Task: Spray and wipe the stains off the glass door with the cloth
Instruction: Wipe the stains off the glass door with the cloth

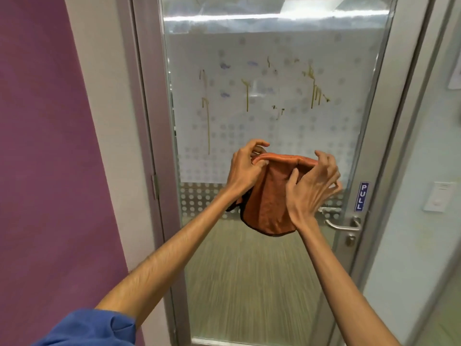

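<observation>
A glass door (262, 270) with a frosted dotted panel fills the middle of the head view. Yellow-brown drip stains (314, 91) and bluish smudges (225, 66) mark the upper panel. In front of the glass I hold an orange cloth (268, 206) with a dark hem, folded and hanging down. My left hand (245, 168) pinches its upper left edge. My right hand (311, 186) grips the upper right edge, fingers curled over the fold. No spray bottle is in view.
A metal lever handle (341, 226) and a blue PULL sign (362, 196) sit at the door's right edge. A purple wall (45, 146) stands on the left, a white wall with a switch (437, 196) on the right.
</observation>
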{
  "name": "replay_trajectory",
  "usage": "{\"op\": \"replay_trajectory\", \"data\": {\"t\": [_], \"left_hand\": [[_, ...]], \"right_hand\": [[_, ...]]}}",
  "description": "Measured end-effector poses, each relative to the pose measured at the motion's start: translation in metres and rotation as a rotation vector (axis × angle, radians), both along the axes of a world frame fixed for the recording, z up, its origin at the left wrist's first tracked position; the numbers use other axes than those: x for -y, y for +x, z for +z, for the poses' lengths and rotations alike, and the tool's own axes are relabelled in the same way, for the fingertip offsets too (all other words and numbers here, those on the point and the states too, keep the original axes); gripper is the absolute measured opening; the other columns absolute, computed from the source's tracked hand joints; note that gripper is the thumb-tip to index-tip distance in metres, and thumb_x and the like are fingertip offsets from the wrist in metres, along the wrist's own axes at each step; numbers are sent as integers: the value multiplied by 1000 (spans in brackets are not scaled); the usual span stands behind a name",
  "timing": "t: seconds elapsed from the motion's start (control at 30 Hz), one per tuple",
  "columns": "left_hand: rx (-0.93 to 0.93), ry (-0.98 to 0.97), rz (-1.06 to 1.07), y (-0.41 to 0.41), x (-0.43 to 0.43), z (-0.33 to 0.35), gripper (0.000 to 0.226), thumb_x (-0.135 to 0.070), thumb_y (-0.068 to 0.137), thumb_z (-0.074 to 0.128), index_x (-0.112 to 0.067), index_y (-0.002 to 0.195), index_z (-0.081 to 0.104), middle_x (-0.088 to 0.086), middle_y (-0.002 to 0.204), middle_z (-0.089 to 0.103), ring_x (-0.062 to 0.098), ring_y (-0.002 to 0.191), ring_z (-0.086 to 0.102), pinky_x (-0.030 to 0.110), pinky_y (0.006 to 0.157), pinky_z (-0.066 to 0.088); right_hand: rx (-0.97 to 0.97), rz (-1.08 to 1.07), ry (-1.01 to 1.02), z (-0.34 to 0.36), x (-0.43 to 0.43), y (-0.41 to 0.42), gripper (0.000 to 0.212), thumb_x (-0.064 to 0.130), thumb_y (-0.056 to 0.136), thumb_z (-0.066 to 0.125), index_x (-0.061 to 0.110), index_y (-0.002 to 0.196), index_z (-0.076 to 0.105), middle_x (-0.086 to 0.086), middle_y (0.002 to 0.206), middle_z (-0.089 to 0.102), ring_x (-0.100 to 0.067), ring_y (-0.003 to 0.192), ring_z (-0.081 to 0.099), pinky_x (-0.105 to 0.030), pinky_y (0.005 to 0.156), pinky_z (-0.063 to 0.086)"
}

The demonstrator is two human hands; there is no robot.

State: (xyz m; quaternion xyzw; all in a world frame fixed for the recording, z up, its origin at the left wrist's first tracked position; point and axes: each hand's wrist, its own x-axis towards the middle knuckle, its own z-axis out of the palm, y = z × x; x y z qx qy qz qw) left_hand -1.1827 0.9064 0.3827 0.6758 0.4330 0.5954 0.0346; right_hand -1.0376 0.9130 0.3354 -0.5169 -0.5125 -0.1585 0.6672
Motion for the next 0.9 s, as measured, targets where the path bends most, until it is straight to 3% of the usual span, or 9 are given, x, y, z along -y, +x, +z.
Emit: {"op": "replay_trajectory", "data": {"t": [0.07, 0.2, 0.3, 0.37, 0.47, 0.57, 0.67, 0.77, 0.9], "left_hand": [[16, -2, -25, -11, -14, 6, 36, -7, 80, 71, -24, 111, 64, -8, 90, 70, -1, 87, 65, 18, 75, 54], [85, -22, -63, -35, -49, 15, 35, -8, 78, 74, -26, 106, 62, -8, 89, 71, -2, 80, 65, 11, 67, 51], [102, -8, -45, -54, -72, 29, 34, -8, 78, 76, -26, 102, 61, -6, 91, 71, 0, 84, 66, 12, 69, 52], [108, 19, -43, -67, -87, 43, 32, -5, 78, 76, -24, 99, 60, -5, 94, 70, 5, 88, 68, 14, 72, 52], [89, 62, -62, -84, -99, 69, 31, -4, 78, 77, -25, 93, 60, -9, 96, 67, 7, 91, 67, 15, 76, 52], [-14, 101, -90, -104, -105, 97, 28, -5, 77, 79, -19, 94, 63, -12, 95, 67, 0, 88, 66, 12, 78, 52], [-63, 173, -76, -127, -106, 116, 26, -8, 76, 81, -11, 97, 65, -8, 95, 69, 4, 90, 68, 20, 81, 56], [-104, 218, -62, -145, -107, 125, 29, -13, 77, 82, -13, 100, 65, -3, 100, 71, 6, 94, 68, 25, 83, 58], [-209, 196, -84, -171, -116, 133, 39, -20, 76, 85, -18, 109, 63, -9, 106, 68, 1, 99, 66, 21, 85, 57]], "right_hand": [[82, -79, 103, -6, -10, -21, 60, 10, 76, 67, 22, 127, 37, -6, 135, 36, -22, 129, 36, -45, 103, 23], [350, -21, 159, -31, -43, -57, 63, 0, 58, 78, 19, 113, 54, -5, 122, 41, -24, 118, 39, -42, 94, 26], [444, 19, 133, -36, -68, -83, 45, 8, 70, 76, 18, 112, 64, -4, 124, 48, -25, 119, 44, -41, 95, 27], [428, 67, 65, -34, -86, -104, 36, 24, 90, 57, 21, 126, 58, -4, 134, 50, -22, 129, 41, -41, 101, 26], [421, 107, -35, -27, -114, -134, 52, 45, 97, 40, 27, 147, 40, -6, 154, 33, -22, 147, 25, -46, 113, 19], [375, 131, -39, -12, -152, -159, 67, 55, 95, 46, 31, 154, 26, -8, 164, 14, -24, 154, 9, -55, 119, 9], [338, 129, 15, 18, -189, -179, 75, 57, 93, 47, 36, 157, 13, -7, 167, 0, -23, 155, 0, -60, 119, 1], [335, 177, 140, 42, -216, -196, 73, 55, 95, 45, 36, 157, 11, -7, 167, -1, -25, 155, 1, -65, 118, 1], [305, 176, 208, 55, -241, -223, 79, 59, 94, 47, 36, 158, 7, -10, 166, 2, -30, 154, 7, -68, 116, 1]]}}
